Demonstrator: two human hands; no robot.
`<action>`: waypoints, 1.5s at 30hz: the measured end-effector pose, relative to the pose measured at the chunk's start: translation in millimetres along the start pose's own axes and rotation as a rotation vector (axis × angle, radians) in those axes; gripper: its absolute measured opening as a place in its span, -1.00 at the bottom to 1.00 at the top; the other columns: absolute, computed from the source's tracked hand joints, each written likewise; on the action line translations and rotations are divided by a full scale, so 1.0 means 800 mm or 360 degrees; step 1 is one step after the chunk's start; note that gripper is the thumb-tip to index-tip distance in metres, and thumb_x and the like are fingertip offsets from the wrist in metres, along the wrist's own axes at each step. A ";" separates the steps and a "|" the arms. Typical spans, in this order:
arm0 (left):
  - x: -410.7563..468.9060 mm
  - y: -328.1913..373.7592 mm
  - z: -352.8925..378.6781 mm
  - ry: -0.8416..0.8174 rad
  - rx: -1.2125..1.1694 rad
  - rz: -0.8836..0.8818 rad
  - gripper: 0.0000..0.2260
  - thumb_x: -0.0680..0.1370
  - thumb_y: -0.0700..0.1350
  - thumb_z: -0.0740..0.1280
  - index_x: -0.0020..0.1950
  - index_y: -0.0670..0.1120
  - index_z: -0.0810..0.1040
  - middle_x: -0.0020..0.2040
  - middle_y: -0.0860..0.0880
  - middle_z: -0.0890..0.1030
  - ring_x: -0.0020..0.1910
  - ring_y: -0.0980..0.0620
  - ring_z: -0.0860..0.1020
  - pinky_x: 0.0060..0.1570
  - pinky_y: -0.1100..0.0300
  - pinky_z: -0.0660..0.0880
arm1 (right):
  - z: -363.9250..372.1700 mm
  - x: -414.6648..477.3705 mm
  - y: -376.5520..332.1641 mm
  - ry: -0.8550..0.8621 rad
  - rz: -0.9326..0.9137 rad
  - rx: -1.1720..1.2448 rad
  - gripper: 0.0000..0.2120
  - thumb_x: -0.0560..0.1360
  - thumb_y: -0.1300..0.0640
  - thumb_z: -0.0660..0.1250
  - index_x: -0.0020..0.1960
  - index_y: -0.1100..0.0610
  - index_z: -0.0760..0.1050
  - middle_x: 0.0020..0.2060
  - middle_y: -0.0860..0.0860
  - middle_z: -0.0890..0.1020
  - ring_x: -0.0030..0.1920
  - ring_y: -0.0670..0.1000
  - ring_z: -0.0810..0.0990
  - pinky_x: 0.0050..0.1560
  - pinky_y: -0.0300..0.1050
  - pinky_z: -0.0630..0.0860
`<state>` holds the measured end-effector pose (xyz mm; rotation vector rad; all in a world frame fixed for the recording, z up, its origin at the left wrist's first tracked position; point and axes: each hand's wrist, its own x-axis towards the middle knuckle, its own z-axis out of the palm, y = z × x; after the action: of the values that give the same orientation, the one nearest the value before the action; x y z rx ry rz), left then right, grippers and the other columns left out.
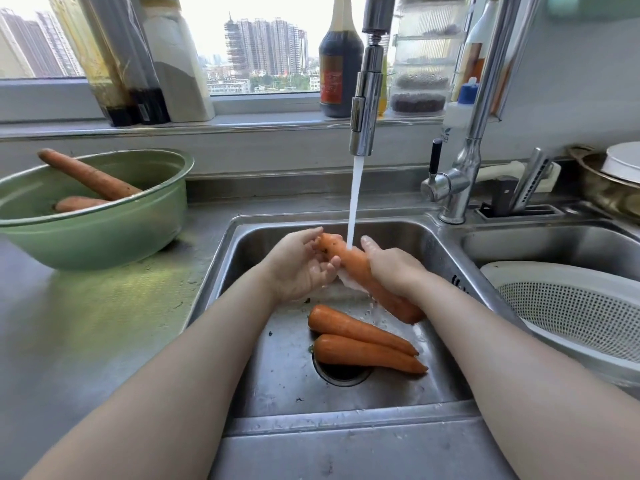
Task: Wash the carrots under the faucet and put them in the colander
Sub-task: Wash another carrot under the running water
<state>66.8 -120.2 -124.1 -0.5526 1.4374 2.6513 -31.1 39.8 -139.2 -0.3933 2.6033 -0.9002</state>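
The brushed steel worktop [104, 323] spreads across the left, dull grey and flecked with grit. Set into it is a square stainless sink [242, 244], its walls wet and smooth. A second basin to the right holds the colander [554, 306], a round white plastic one pierced with fine rows of holes. A broad pale-green bowl [104, 237] sits on the worktop at the left with two unwashed, soil-dusted carrots [86, 174] inside; the longer one leans on the rim.

The chrome pull-down faucet [363, 109] hangs over the sink, pouring a straight white stream [355, 202] onto the held carrot [349, 265], which slants above the basin. The right hand [394, 268] wraps over its middle, fingers curled round it. The left hand [301, 268], palm up, cups the speckled upper end with bent fingers.

Two glossy, tapered carrots [360, 329] lie side by side on the sink floor, touching, the nearer one across the dark round drain [341, 374].
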 end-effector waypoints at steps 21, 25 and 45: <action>0.009 -0.025 0.030 0.0415 0.1018 0.0752 -0.67 0.75 -0.08 0.19 0.04 -0.11 0.74 -0.08 -0.07 0.75 -0.50 0.19 0.47 -0.41 0.28 0.47 | 0.013 0.014 0.015 -0.0577 -0.0433 0.0330 -0.86 0.36 0.19 0.55 -0.14 0.16 0.63 -0.30 0.12 0.69 -0.29 0.10 0.70 -0.15 0.02 0.69; 0.008 -0.020 0.030 0.0422 0.0970 0.0776 -0.68 0.74 -0.07 0.22 0.00 -0.10 0.75 -0.21 0.01 0.73 -0.46 0.11 0.45 -0.38 0.25 0.47 | 0.010 0.011 0.009 -0.0422 -0.0502 0.0191 -0.88 0.35 0.20 0.50 -0.14 0.15 0.62 -0.29 0.07 0.68 -0.25 0.06 0.68 -0.06 0.04 0.67; 0.011 -0.025 0.024 0.0459 0.0804 0.0265 -0.67 0.68 -0.25 0.22 0.31 0.05 0.64 -0.09 -0.09 0.66 -0.43 0.11 0.48 -0.51 0.30 0.41 | 0.009 0.000 0.000 -0.0445 -0.0493 0.0052 -0.89 0.29 0.15 0.54 -0.20 0.05 0.66 -0.23 0.02 0.72 -0.11 0.08 0.72 0.05 0.07 0.69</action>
<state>58.3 -94.1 -133.9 -0.8046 2.2243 2.2355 -28.2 36.2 -144.5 -0.8652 2.3049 -0.9081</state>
